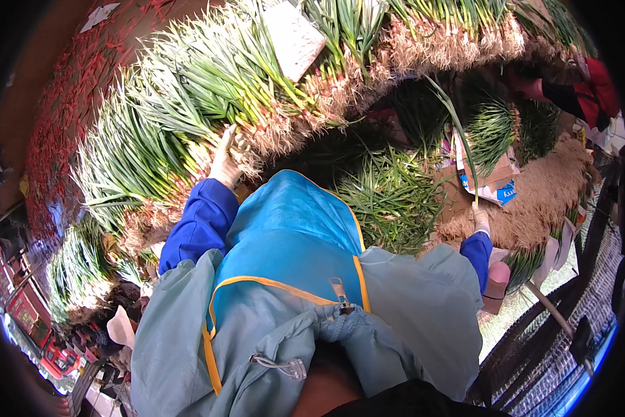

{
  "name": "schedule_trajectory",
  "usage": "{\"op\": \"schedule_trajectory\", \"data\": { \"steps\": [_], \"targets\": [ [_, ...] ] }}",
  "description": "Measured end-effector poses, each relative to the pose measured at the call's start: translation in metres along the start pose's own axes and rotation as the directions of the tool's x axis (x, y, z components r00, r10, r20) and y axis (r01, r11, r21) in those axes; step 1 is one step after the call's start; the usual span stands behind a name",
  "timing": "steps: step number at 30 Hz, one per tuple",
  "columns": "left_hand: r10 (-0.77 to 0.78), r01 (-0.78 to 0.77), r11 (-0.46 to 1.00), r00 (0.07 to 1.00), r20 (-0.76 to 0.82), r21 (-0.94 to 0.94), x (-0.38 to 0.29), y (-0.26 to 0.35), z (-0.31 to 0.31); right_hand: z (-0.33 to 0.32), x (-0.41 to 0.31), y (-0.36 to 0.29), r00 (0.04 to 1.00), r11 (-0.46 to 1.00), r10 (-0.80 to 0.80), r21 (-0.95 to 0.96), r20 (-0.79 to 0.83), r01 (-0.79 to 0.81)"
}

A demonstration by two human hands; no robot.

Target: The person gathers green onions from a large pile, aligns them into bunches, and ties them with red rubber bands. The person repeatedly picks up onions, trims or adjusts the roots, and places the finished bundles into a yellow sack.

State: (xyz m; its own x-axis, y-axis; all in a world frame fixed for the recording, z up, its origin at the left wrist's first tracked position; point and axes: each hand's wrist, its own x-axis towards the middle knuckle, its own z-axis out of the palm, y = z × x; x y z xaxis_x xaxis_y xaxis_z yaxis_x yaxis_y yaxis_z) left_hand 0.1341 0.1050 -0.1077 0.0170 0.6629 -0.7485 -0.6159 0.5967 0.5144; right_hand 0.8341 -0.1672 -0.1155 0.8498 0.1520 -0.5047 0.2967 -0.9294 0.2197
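My left hand point(228, 162), in a pale glove, reaches into a long row of green plants point(187, 114) that look like young garlic or spring onions, with pale stems and stringy roots. Its fingers are partly curled against the roots point(247, 161); whether they grip any is unclear. Held out to the right, my right hand point(480, 219) pinches a single long green plant point(466, 146) by its lower end, the leaves pointing up and away. Beside that plant is a cardboard carton point(492, 182) with a bundle of green plants point(490, 130) on it.
Loose green leaves point(390, 198) are heaped before my blue apron point(291, 229). On the right, bundles show a mass of brown roots point(531, 193). A white sheet point(293, 39) lies on the row. Another person's red-and-black sleeve point(588, 94) is at upper right. Red netting point(78, 99) covers ground at left.
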Motion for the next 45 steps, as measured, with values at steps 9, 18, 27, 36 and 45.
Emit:
{"op": "schedule_trajectory", "data": {
  "steps": [9, 18, 27, 36, 45],
  "targets": [
    [0.093, -0.07, 0.963, 0.993, 0.077, -0.259, -0.037, 0.023, -0.016, 0.117, -0.253, -0.393, 0.056, 0.052, -0.979, 0.028, -0.196, 0.998],
    [0.051, -0.05, 0.999, 0.995, 0.088, -0.016, -0.024, -0.018, 0.02, 0.097, -0.379, -0.419, 0.177, 0.158, -0.974, 0.131, -0.145, 0.979],
    [0.023, -0.008, 0.998, 0.972, 0.233, -0.065, -0.032, -0.017, 0.012, 0.092, -0.406, -0.411, 0.127, 0.375, -0.922, 0.925, 0.365, 0.066],
    [-0.033, 0.041, 0.997, 0.994, 0.103, -0.07, -0.052, -0.027, -0.007, 0.185, -0.449, -0.464, 0.295, 0.214, -0.873, 0.848, 0.389, -0.485],
    [0.095, -0.094, 0.995, 0.995, -0.014, 0.02, -0.034, -0.014, -0.016, 0.117, -0.427, -0.435, 0.155, 0.385, -0.883, 0.874, 0.442, -0.297]
  ]
}}
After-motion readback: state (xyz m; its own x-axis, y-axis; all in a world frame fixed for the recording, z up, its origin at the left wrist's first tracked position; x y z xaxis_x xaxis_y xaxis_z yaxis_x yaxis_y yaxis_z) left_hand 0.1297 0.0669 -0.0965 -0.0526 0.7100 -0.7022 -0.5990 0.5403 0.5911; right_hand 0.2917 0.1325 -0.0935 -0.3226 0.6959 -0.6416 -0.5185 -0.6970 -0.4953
